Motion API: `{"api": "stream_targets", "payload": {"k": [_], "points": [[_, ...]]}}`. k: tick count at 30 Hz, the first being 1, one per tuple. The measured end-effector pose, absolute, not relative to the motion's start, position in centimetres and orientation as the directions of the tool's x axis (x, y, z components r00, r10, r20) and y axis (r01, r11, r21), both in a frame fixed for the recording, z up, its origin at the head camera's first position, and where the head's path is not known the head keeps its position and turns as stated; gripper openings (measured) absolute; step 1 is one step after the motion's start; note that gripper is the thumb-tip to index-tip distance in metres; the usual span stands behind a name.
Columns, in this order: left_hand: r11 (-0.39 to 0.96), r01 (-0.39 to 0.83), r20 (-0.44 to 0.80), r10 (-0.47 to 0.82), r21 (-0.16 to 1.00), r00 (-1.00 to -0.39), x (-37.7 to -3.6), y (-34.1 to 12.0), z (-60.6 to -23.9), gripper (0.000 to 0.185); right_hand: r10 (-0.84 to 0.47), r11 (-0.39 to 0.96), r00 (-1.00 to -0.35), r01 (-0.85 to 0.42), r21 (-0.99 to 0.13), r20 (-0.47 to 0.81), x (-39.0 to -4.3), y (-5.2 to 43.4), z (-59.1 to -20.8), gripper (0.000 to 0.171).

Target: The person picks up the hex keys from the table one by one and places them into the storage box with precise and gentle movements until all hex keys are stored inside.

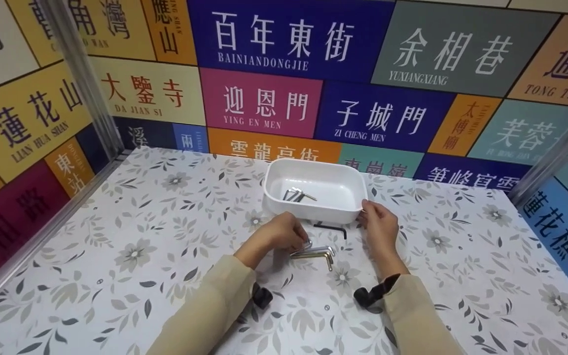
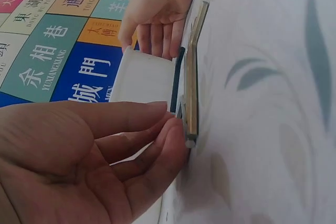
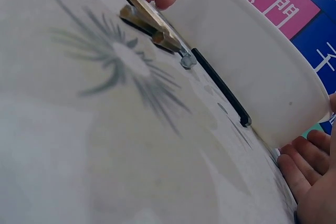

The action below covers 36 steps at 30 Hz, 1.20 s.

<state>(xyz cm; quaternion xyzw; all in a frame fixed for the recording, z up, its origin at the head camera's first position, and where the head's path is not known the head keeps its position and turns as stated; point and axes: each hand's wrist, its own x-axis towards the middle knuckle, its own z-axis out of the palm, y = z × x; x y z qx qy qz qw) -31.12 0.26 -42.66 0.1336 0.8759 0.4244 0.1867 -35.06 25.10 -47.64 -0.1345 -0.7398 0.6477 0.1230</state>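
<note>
A white tray point(image 1: 350, 209) stands mid-table with a few silver hex keys point(image 1: 296, 195) inside. In front of it lie a black hex key point(image 1: 331, 228), a silver hex key point(image 1: 319, 249) and a brass-coloured hex key point(image 1: 316, 255). My left hand point(image 1: 300, 241) pinches the left end of the silver key, its fingertips point(image 2: 176, 124) at the key ends point(image 2: 190, 103). My right hand point(image 1: 364, 209) holds the tray's near right corner, thumb over the rim, fingers point(image 2: 157, 35) on the outer wall point(image 2: 142, 77). The black key point(image 3: 220, 87) lies right against the tray point(image 3: 262, 66).
The table wears a floral cloth point(image 1: 116, 256). Walls of coloured sign panels point(image 1: 259, 101) close it in at the back and both sides, with metal posts point(image 1: 87, 84) at the corners. Wrist camera mounts point(image 1: 372, 296) sit on both beige sleeves.
</note>
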Motion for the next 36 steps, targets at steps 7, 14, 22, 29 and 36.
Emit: {"api": "stream_targets", "payload": {"k": [7,14,22,29,36], "points": [[0.672,0.107,-0.175,0.337,0.732,-0.925,-31.1,0.7,-42.8,0.028,0.367,0.125,-0.93,0.014,-0.992,0.033,-35.2,24.9,-47.6,0.045],[0.719,0.122,-0.143,0.297,0.685,-0.944,-30.9,1.4,-42.7,0.022,0.357,0.161,-0.932,-0.003,-0.987,0.061,-35.1,25.0,-47.4,0.048],[0.747,0.13,-0.131,0.28,0.653,-0.951,-30.6,1.6,-42.5,0.01,0.369,0.151,-0.928,0.006,-0.989,0.05,-35.2,25.0,-47.3,0.045],[0.8,0.205,-0.051,0.282,0.564,-0.958,-30.2,1.6,-42.5,0.013,0.359,0.138,-0.933,0.02,-0.99,0.032,-35.5,24.8,-47.3,0.046],[0.782,0.224,-0.031,0.296,0.582,-0.955,-30.3,1.7,-43.2,0.034,0.358,0.144,-0.933,0.013,-0.989,0.04,-35.0,25.0,-47.7,0.047]]}}
